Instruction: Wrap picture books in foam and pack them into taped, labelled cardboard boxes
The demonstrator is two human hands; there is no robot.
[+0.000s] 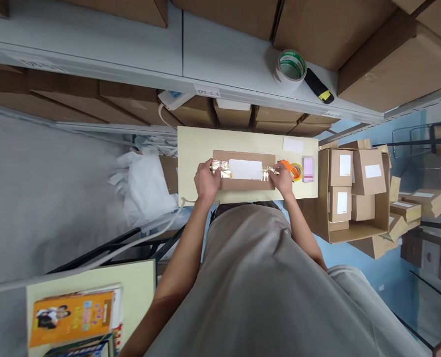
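A flat brown cardboard box (248, 185) lies on the pale yellow tabletop (228, 137). A white label (245, 169) is on its upper face, and shiny clear packing tape (225, 168) runs lengthwise over the box. My left hand (207, 181) grips the box's left end, thumb on the tape. At the opposite end, my right hand (283, 180) has its fingers closed on the taped edge. Just beyond those fingers is an orange tape dispenser (286, 165) with a yellow-rimmed roll; whether the hand touches it is unclear.
A pink-and-white small box (308, 169) and a white paper slip (293, 145) lie on the tabletop. To the right stands a large carton (322, 215) of labelled boxes. The shelf (228, 62) above carries a tape roll (292, 66) and a cutter (318, 86). A cable (131, 248) runs at left.
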